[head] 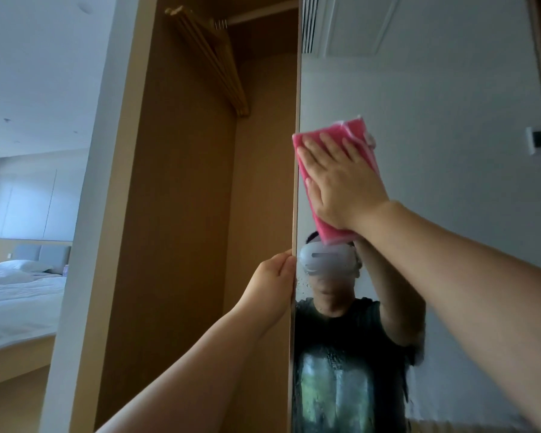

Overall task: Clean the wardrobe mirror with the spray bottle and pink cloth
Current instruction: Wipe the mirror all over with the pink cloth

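Right hand [341, 179]: flat and spread wide, palm pressing the folded pink cloth [353, 132] against the wardrobe mirror [450, 151] near its left edge, upper part of the glass; left hand [275, 279]: curled closed around the edge of the mirror door [294, 354], steadying it beside the open wardrobe [185, 182]. Spray droplets [331, 364] show lower on the glass, so I would judge it best to keep the palm flat with even pressure, work downward in overlapping passes into that wet area, and hold the door firm against the push. Spray bottle: not in view.
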Motion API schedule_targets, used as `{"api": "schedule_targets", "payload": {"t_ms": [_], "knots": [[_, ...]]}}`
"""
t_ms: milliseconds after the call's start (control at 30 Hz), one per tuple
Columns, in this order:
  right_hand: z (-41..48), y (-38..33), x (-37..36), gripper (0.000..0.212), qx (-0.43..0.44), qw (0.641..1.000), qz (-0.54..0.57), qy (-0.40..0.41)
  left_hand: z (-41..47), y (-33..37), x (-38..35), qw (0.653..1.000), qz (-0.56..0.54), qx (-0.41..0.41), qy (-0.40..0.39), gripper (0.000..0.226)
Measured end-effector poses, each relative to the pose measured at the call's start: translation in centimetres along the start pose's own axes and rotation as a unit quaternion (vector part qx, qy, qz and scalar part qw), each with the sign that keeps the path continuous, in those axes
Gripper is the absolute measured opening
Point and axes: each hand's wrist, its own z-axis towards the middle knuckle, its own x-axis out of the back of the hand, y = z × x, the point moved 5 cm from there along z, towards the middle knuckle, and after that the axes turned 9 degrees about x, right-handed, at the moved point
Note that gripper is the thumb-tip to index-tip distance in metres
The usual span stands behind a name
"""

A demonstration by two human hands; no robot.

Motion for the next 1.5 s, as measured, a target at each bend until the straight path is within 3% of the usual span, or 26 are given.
{"api": "schedule_targets", "payload": {"t_ms": [267, 567, 1000, 1167, 1367, 1500], "knots": [[1.3, 0.8, -0.1, 0.059, -0.025, 1.000, -0.005, 0.004, 0.2, -0.4, 0.0, 1.000, -0.003, 0.005, -0.009, 0.034], [-3.6, -4.0, -1.3, 0.060, -0.032, 0.999, 0.015, 0.022, 0.0, -0.1, 0.1, 1.000, -0.016, -0.016, -0.005, 0.033], [-9.0, -8.3, -3.1, 0.059, -0.027, 0.998, 0.057, 0.014, -3.4, -4.6, -1.3, 0.981, -0.099, 0.145, -0.083, 0.033], [-9.7, -9.2, -3.2, 0.059, -0.046, 0.998, 0.045, 0.019, -4.3, -5.4, -1.6, 0.979, -0.096, 0.153, -0.090, 0.030], [-11.4, -11.0, -3.4, 0.059, -0.069, 0.995, 0.065, 0.020, -5.0, -6.3, -1.2, 0.985, -0.015, 0.150, -0.079, 0.044], [-13.5, -13.0, -3.9, 0.060, -0.070, 0.994, 0.079, 0.003, -5.3, -6.7, -1.2, 0.982, -0.035, 0.163, -0.086, 0.043]]}}
